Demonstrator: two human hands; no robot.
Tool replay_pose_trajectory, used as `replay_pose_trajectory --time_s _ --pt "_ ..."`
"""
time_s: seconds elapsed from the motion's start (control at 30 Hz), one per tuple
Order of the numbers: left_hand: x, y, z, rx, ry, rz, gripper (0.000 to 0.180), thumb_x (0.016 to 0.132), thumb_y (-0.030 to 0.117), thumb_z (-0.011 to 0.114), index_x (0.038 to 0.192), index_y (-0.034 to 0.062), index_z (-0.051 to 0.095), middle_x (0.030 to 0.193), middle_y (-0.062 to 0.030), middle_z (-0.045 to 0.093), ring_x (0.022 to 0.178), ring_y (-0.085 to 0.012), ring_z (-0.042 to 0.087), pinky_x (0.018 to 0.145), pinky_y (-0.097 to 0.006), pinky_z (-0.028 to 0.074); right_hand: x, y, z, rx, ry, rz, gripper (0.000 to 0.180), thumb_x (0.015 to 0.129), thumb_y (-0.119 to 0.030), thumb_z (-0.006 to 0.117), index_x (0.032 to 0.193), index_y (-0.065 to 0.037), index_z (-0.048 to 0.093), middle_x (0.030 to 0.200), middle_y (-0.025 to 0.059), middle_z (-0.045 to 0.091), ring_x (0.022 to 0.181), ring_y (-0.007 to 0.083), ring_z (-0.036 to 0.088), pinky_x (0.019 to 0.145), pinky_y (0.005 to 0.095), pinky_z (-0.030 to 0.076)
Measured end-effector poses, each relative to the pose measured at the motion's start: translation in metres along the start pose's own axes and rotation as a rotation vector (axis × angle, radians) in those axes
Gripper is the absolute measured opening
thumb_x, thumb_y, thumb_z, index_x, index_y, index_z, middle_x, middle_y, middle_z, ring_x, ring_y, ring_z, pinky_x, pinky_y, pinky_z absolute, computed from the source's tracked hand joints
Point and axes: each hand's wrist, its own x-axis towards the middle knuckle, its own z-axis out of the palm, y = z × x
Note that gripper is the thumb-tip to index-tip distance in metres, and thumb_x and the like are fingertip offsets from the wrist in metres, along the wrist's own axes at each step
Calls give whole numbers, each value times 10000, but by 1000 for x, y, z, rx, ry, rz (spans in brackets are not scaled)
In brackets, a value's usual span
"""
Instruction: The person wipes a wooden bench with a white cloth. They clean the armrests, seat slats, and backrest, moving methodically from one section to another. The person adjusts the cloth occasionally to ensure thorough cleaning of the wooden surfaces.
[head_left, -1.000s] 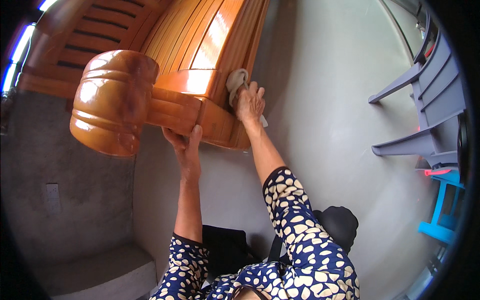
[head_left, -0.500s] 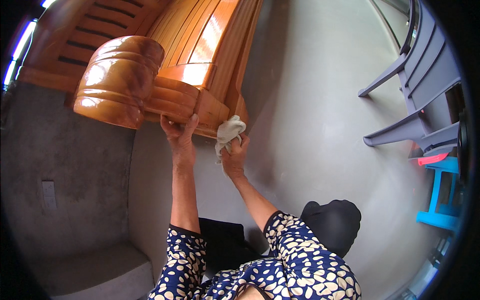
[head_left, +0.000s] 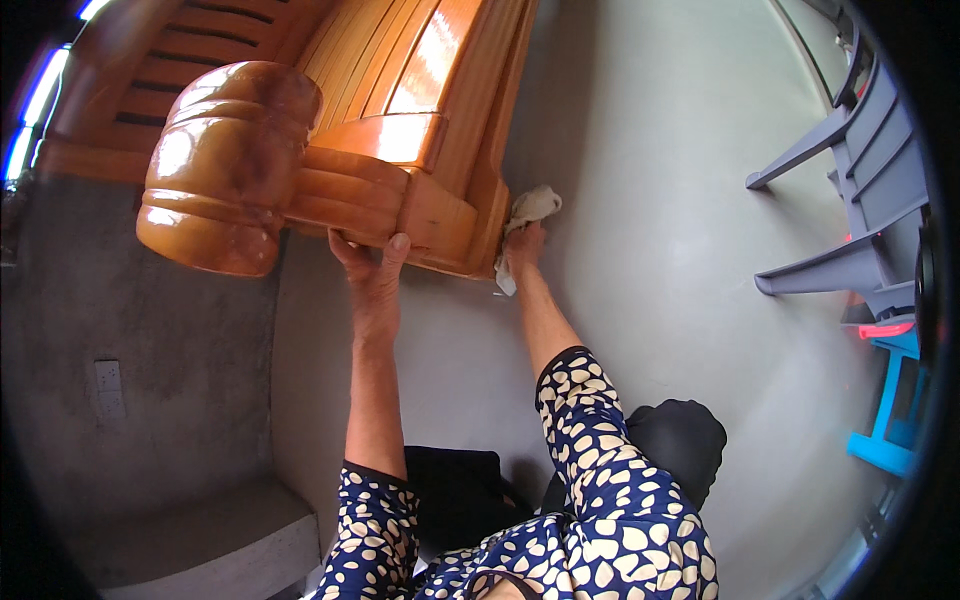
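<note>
The smooth grey floor (head_left: pixel 680 290) spreads beneath the scene. A varnished orange-brown wooden settee (head_left: pixel 395 70), with a slatted seat, occupies the upper left and centre, its near end toward the person. The dark grey wall (head_left: pixel 180 310) stands at the left, with a low concrete ledge (head_left: pixel 190 535) at its foot. A grey plastic chair (head_left: pixel 885 165) lies at the right rim, its legs directed leftward. The settee's barrel-shaped armrest end (head_left: pixel 230 170) projects at its near left corner. A blue plastic stool (head_left: pixel 885 420) is partly visible below the chair. The person's two forearms extend upward from patterned navy sleeves (head_left: pixel 615 450). The left hand (head_left: pixel 372 285) meets the lower edge of the rail just right of the armrest end; its thumb stands apart from the other fingers, whose tips are hidden, so how firmly they grip cannot be told. The right hand (head_left: pixel 525 247) is at the settee's near right corner, its fingers closed around a pale cloth (head_left: pixel 535 205). This cloth is bunched beside the lower side edge, with one end spreading above the hand and another hanging below. A small socket plate (head_left: pixel 109 388) is set in the wall.
</note>
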Motion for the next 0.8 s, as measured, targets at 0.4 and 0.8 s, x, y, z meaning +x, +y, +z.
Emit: replay_pose_trajectory --time_s 0.4,0.8 --pt "9 -11 1 -49 -40 32 953 823 341 731 1484 247 50 1475 -96 230 1356 -235 254 1074 -440 319 -103 -11 -6 581 -39 -147 448 873 43 479 1311 -41 436 1283 96 467 1145 209 481 984 337 385" --pt "1 2 -4 -566 16 -128 712 926 594 414 1458 147 254 1452 -32 339 1339 -210 324 1092 -356 290 -156 -203 -42 -14 58 -1219 435 725 -257 718 1129 -137 610 1343 155 421 1218 387 380 973 491 330"
